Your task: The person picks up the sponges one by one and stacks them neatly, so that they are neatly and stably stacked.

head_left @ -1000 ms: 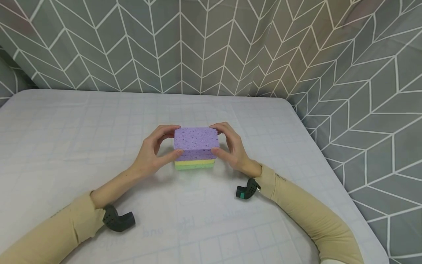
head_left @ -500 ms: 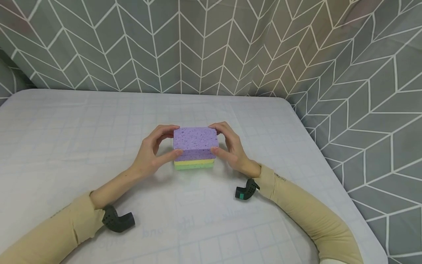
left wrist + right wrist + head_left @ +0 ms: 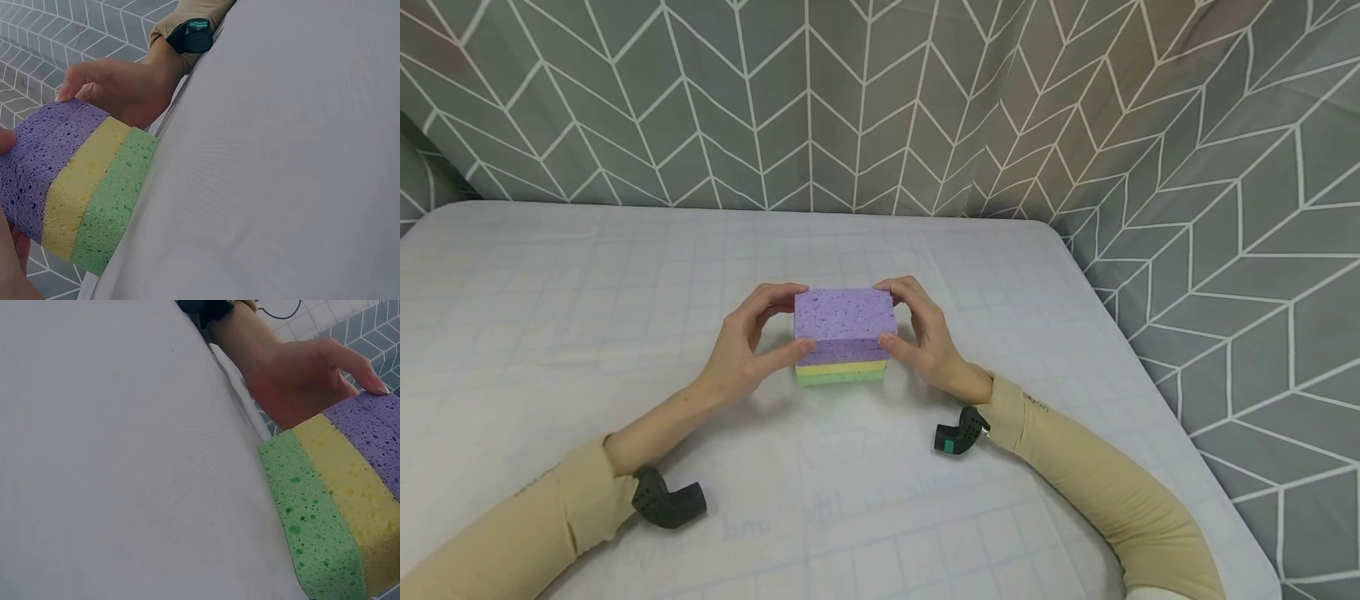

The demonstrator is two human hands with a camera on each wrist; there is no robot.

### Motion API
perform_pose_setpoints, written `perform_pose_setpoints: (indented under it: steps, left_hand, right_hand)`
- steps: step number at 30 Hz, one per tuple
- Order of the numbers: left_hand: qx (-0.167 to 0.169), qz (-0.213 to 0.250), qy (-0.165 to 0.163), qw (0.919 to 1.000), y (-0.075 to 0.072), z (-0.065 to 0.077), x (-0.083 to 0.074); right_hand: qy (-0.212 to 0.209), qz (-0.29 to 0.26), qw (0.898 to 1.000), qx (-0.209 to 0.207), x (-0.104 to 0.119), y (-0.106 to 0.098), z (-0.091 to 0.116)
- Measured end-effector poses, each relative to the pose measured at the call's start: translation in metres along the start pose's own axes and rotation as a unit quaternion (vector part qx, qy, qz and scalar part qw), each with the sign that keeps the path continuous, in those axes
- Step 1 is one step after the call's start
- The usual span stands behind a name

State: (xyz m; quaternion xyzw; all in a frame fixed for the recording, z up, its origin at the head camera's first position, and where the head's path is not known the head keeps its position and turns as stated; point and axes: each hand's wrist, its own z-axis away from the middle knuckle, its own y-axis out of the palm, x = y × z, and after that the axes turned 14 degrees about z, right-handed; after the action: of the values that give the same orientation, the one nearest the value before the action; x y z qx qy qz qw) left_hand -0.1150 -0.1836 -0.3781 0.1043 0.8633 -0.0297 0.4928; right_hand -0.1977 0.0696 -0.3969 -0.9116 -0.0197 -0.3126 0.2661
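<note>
A stack of sponges stands on the table, with a green sponge (image 3: 312, 525) lowest, a yellow sponge (image 3: 344, 487) over it and a thicker purple part (image 3: 846, 317) on top. A faint seam in the left wrist view suggests two purple sponges (image 3: 47, 162). My left hand (image 3: 741, 346) grips the purple top at its left end, thumb on the near side and fingers at the far edge. At the opposite end my right hand (image 3: 932, 342) pinches it the same way. Some fingertips are hidden behind the stack.
A white cloth with faint grid lines covers the table (image 3: 587, 275). Behind and to the right hangs a grey curtain (image 3: 835, 108) with white chevron lines. Dark wrist cameras (image 3: 670, 498) stick out below both tan sleeves (image 3: 1090, 467).
</note>
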Motion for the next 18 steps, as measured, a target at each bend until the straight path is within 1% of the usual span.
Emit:
perform_pose_setpoints:
  steps: [11, 18]
  left_hand:
    - [0.001, -0.004, 0.007, 1.0, 0.0004, -0.0003, 0.0019]
    - [-0.004, -0.03, 0.007, 0.9995, 0.0009, 0.0012, 0.0038]
  right_hand:
    - [0.006, 0.003, 1.0, -0.009, 0.0024, 0.0018, -0.0011]
    - [0.007, 0.0, 1.0, -0.008, 0.0027, 0.0029, 0.0003]
